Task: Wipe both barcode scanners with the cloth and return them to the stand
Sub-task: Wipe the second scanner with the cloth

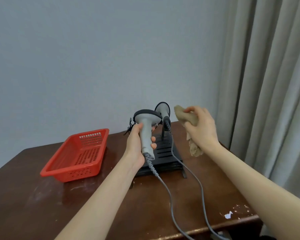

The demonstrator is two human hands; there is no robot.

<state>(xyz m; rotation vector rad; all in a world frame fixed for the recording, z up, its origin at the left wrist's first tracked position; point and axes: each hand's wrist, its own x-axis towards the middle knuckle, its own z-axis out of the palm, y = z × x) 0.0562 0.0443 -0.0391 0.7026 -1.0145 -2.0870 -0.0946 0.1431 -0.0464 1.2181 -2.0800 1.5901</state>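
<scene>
At far left on the dark wooden surface [42, 201], red perforated basket [76, 156], nothing visible inside. Left hand [137, 144] fingers [153, 139] clamped round grey handle of near scanner [146, 129], held upright above black slotted stand [164, 153]; head dark-rimmed, window faces away. Second scanner [163, 110] sits on the stand behind, partly blocked by the first. Both grey cables [185, 170] run off the bottom edge. Right hand [201, 129] fingers closed on bunched tan cloth [185, 116], raised right of scanners, not touching them; tail hangs below the hand. Curtain [270, 84] far right.
</scene>
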